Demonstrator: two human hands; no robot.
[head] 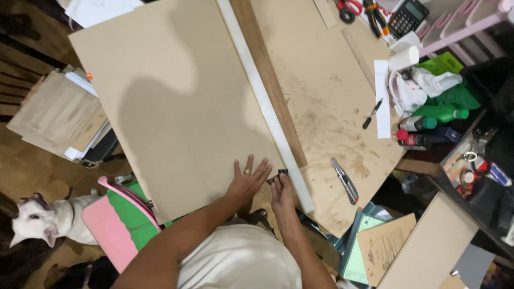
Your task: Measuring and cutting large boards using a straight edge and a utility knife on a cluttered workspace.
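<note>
Left hand [246, 182] flat, fingers spread on plain tan cardboard sheet [176, 101]; right hand [282, 194] pinching small black clip [282, 172]

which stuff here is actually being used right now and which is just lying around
In use:
- left hand pressed flat on the big cardboard sheet
- right hand holding a small dark thing, too small to identify, against the long white strip

Lying about:
- utility knife
- black pen
- calculator
- green bottles
- scissors
- white paper strip
</note>
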